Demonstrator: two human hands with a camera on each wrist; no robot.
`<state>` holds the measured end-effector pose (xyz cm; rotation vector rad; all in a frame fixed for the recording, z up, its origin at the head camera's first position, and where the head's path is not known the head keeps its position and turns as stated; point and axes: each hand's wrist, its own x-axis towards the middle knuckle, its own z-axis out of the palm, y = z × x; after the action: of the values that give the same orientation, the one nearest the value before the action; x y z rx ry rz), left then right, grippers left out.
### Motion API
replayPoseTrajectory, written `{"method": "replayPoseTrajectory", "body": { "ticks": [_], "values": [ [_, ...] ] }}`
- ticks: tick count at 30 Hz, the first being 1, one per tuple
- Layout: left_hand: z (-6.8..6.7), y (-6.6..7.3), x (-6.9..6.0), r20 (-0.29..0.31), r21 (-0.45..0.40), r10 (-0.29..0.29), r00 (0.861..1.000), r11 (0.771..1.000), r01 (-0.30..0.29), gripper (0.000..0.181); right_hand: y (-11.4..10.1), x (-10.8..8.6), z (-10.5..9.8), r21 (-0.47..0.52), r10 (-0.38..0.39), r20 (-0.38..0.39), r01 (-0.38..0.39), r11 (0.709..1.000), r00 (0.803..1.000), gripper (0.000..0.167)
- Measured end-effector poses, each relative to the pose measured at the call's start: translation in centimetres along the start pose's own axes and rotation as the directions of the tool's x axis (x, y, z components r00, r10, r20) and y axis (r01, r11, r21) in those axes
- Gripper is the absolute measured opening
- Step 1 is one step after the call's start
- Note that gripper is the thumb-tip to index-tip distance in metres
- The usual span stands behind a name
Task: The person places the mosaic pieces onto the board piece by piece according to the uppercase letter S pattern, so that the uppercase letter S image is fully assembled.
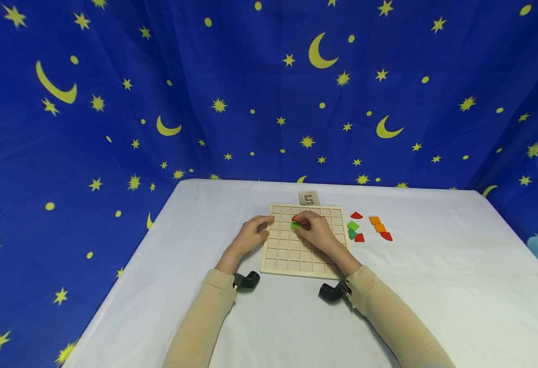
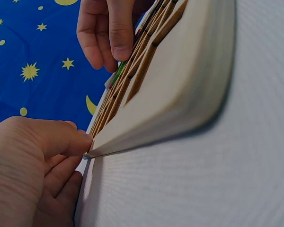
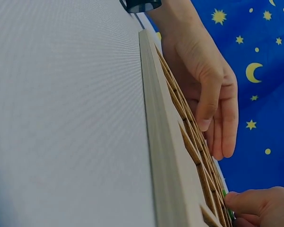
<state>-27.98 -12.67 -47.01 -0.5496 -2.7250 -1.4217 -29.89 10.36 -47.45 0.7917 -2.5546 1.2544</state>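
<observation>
The tabletop (image 1: 443,266) is white, with a few soft wrinkles, and fills the lower middle of the frame. A flat wooden board (image 1: 283,253) with little squares lies near its center. Just above that is a small card (image 1: 308,198) (it has a curly shape on it, a bit like an S). To the right of center lie a red piece (image 1: 356,215), a light green piece (image 1: 353,225), a dark green piece (image 1: 352,234) and a second red piece (image 1: 359,237). Farther right are two orange pieces (image 1: 375,220) and a third red piece (image 1: 387,236).
</observation>
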Motion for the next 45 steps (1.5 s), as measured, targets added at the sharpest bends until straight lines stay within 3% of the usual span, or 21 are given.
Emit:
{"method": "replayPoseTrajectory", "body": {
  "ticks": [4, 7, 13, 18, 21, 27, 32, 41, 43, 45],
  "values": [
    [0.1, -0.1, 0.0, -0.003, 0.002, 0.01, 1.0, 1.0, -0.01, 0.043, -0.3, -0.1, -0.1, 0.044, 0.016, -0.005, -0.016, 0.999, 1.0, 0.024],
    [0.2, -0.1, -0.1, -0.003, 0.003, 0.016, 1.0, 1.0, -0.016, 0.043, -0.5, -0.1, -0.1, 0.112, 0.072, 0.0, -0.071, 0.991, 0.997, 0.021],
    [0.3, -0.2, -0.1, -0.006, 0.004, 0.016, 1.0, 1.0, -0.016, 0.043, -1.5, 0.2, -0.8, 0.263, 0.203, 0.051, -0.209, 0.942, 0.978, 0.028],
    [0.5, -0.3, 0.0, -0.002, 0.01, 0.028, 1.0, 1.0, -0.028, 0.044, -2.1, -0.2, -2.9, 0.352, 0.22, 0.087, -0.236, 0.906, 0.972, 0.037],
    [0.5, -0.4, 0.1, 0.001, 0.018, 0.038, 0.999, 0.999, -0.038, 0.044, -1.8, -0.7, -5.2, 0.382, 0.243, 0.057, -0.246, 0.891, 0.968, 0.038],
    [0.2, -0.4, 0.1, -0.013, 0.011, 0.043, 0.999, 0.999, -0.043, 0.044, -0.3, -1.7, -10.1, 0.399, 0.316, -0.05, -0.271, 0.876, 0.948, 0.036],
    [0.0, -0.2, 0.0, -0.012, 0.011, 0.04, 0.999, 0.999, -0.039, 0.044, 0.7, -2.5, -12.9, 0.386, 0.362, -0.111, -0.295, 0.874, 0.926, 0.045],
    [-0.2, -0.1, 0.0, -0.018, 0.003, 0.033, 0.999, 0.999, -0.033, 0.044, 3.4, -3.1, -14.8, 0.286, 0.471, -0.17, -0.414, 0.864, 0.866, 0.052],
    [-0.1, -0.1, 0.0, -0.014, 0.002, 0.033, 0.999, 0.999, -0.033, 0.044, 4.2, -3.2, -14.8, 0.254, 0.472, -0.16, -0.426, 0.868, 0.867, 0.05],
    [0.0, -0.2, 0.0, -0.009, 0.003, 0.032, 0.999, 0.999, -0.032, 0.044, 5.1, -3.3, -14.7, 0.199, 0.453, -0.147, -0.422, 0.885, 0.88, 0.046]
  ]
}}
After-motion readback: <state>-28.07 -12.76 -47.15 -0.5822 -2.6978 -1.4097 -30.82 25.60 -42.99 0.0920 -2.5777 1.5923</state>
